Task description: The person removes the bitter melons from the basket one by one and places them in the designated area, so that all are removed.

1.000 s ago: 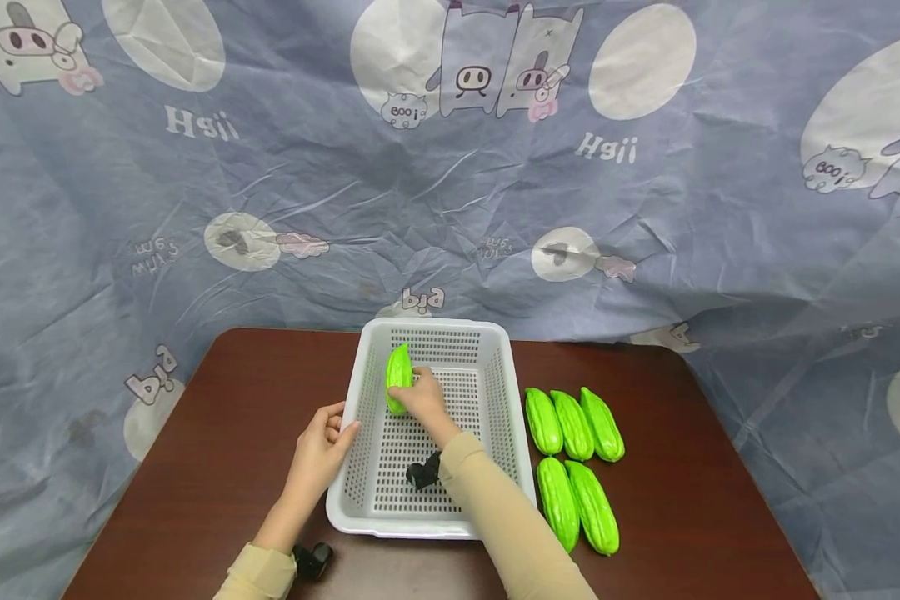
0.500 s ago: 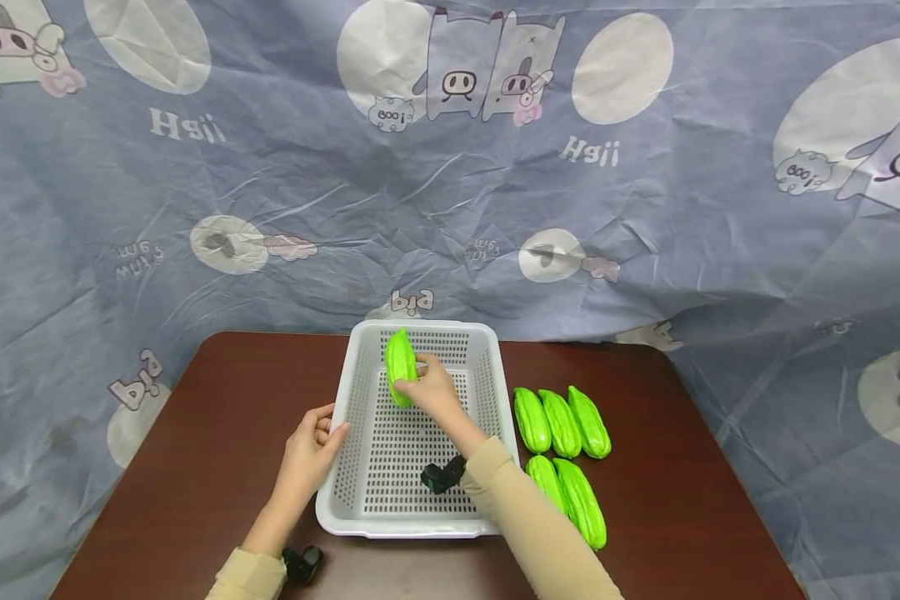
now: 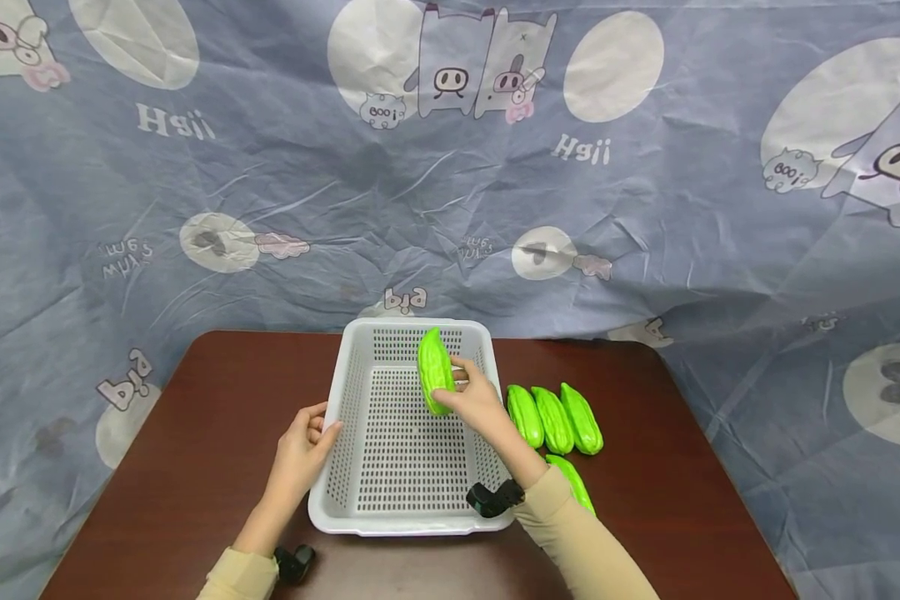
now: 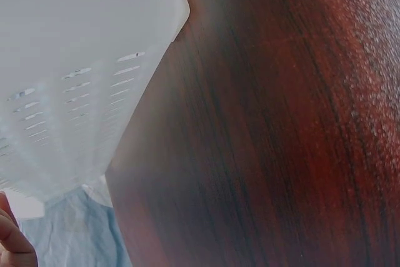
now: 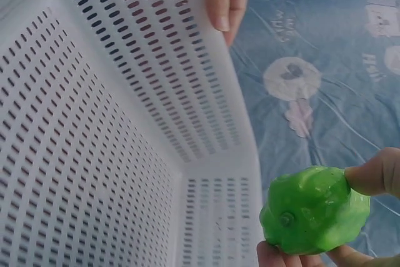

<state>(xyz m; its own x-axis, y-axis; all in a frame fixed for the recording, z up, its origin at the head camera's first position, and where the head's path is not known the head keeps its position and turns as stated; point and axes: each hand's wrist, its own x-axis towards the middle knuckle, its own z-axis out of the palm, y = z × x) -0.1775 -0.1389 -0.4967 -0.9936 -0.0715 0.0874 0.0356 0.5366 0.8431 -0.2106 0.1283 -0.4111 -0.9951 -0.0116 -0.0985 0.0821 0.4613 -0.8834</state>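
Observation:
A bright green ribbed bitter melon (image 3: pixel 434 367) is held over the white perforated basket (image 3: pixel 405 527), above its floor. My right hand (image 3: pixel 478 398) pinches it between thumb and fingers, with the tip pointing up and away. In the right wrist view the bitter melon (image 5: pixel 312 212) appears end-on, thumb on one side and fingertips beneath. My left hand (image 3: pixel 300 450) grips the basket's left rim, thumb on top and fingers bent at the outer side. Only a few of its fingers (image 4: pixel 14 239) show in the left wrist view, beside the basket wall (image 4: pixel 75 79).
Several more bitter melons (image 3: pixel 552 421) lie on the brown table (image 3: pixel 667 483) to the right of the basket. My right forearm partly covers the nearer ones. A blue-grey printed cloth (image 3: pixel 390 183) hangs behind the table.
My right hand has lifted the bitter melon off the basket floor and carried it to the right. The left hand stays at the rim. The head view has shifted slightly.

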